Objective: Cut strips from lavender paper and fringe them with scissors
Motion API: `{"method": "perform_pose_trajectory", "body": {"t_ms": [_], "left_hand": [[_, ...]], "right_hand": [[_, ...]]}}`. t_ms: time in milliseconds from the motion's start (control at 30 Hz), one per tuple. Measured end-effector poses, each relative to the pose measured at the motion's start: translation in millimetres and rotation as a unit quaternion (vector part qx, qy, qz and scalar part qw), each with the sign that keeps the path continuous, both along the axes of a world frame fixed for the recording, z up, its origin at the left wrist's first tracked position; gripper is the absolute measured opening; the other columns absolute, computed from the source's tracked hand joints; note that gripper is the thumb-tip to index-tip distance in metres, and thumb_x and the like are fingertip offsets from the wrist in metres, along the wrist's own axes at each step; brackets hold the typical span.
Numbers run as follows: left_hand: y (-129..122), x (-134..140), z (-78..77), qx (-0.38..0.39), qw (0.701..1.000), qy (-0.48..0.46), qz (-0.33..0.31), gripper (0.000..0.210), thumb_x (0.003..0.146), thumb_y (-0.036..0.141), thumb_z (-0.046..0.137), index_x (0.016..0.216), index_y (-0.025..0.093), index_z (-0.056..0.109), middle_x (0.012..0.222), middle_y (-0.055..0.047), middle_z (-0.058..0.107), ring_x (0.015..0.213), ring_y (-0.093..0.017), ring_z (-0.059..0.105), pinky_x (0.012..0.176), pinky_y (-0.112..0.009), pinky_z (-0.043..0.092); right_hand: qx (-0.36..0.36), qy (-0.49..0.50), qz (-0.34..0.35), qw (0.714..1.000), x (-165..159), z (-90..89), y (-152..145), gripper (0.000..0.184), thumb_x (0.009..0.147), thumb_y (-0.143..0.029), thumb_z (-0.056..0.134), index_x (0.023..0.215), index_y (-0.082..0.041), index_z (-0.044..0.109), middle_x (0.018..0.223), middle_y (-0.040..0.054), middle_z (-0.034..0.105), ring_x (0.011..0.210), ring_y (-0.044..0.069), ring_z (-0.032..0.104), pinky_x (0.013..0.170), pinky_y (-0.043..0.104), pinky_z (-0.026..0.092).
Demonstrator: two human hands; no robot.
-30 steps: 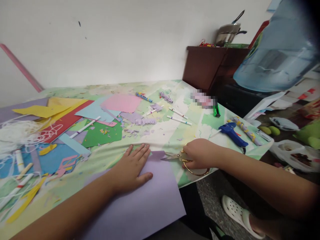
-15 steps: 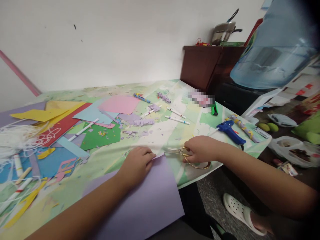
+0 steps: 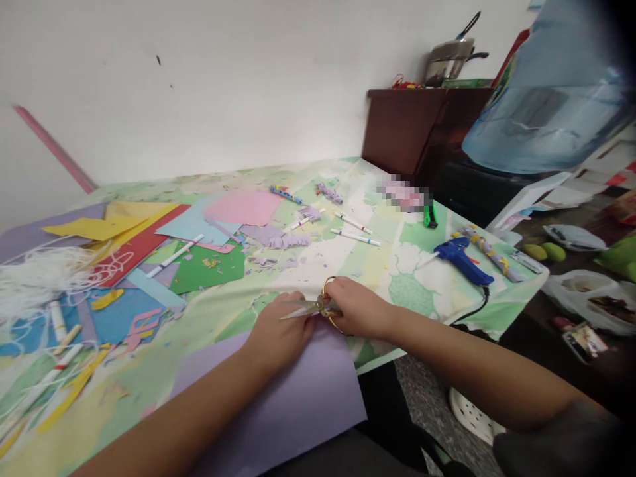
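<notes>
Head view: held gold-handled scissors (image 3: 319, 306) in fingers of right hand (image 3: 355, 305), parted toward nine o'clock in front of left hand (image 3: 281, 331). Rested left hand at far edge of purple sheet (image 3: 318, 391), six o'clock; could not tell left fingers' grip.

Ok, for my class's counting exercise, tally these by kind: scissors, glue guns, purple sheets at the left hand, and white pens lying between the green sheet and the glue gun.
Scissors: 1
Glue gun: 1
Purple sheet at the left hand: 1
White pens in that stretch: 3
Total: 6
</notes>
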State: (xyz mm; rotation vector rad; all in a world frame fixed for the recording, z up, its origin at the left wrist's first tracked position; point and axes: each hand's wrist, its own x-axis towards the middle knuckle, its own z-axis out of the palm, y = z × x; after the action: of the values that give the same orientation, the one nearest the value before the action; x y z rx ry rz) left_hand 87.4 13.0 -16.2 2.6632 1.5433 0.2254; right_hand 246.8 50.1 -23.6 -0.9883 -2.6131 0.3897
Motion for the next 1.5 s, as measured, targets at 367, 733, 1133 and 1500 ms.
{"method": "perform_pose_trajectory", "body": {"t_ms": [367, 733, 1133, 1500], "left_hand": [[-25, -10, -12.7, 0.084, 0.995, 0.012, 0.043, 0.030, 0.074, 0.034, 0.040, 0.089, 0.012, 0.055, 0.086, -0.011, 0.054, 0.080, -0.023, 0.047, 0.070, -0.037, 0.039], [-46, -15, -16.6, 0.023, 0.999, 0.004, -0.032, 0.040, 0.077, 0.037, 0.034, 0.112, 0.020, 0.045, 0.119, -0.008, 0.045, 0.103, -0.024, 0.041, 0.083, -0.039, 0.033], [-44, -15, -11.8, 0.008, 0.999, -0.013, -0.049, 0.034, 0.077, 0.029, 0.034, 0.108, 0.020, 0.047, 0.121, -0.003, 0.044, 0.098, -0.022, 0.042, 0.082, -0.039, 0.033], [-43, -15, -15.1, 0.002, 0.999, 0.017, -0.044, 0.039, 0.076, 0.033, 0.034, 0.115, 0.026, 0.041, 0.120, 0.001, 0.045, 0.098, -0.023, 0.041, 0.082, -0.039, 0.031]], "right_hand": [[-0.006, 0.002, 0.150, 0.989, 7, 4.0, 28, 0.010, 0.064, -0.009, 0.043, 0.068, -0.017, 0.049, 0.070, 0.0010, 0.051, 0.069, 0.011, 0.042, 0.063, 0.021, 0.033], [0.024, -0.053, 0.282, 0.958, 14, 5.0, 34, 0.010, 0.072, -0.014, 0.042, 0.074, -0.018, 0.051, 0.073, 0.0018, 0.056, 0.078, 0.011, 0.042, 0.078, 0.024, 0.031], [0.071, -0.090, 0.285, 0.952, 11, 4.0, 28, 0.010, 0.072, -0.019, 0.043, 0.076, -0.017, 0.052, 0.078, 0.0039, 0.055, 0.078, 0.014, 0.041, 0.073, 0.025, 0.032], [0.006, -0.058, 0.195, 0.979, 23, 6.3, 14, 0.017, 0.063, -0.008, 0.044, 0.076, -0.017, 0.051, 0.077, 0.0032, 0.055, 0.077, 0.014, 0.043, 0.071, 0.026, 0.033]]}}
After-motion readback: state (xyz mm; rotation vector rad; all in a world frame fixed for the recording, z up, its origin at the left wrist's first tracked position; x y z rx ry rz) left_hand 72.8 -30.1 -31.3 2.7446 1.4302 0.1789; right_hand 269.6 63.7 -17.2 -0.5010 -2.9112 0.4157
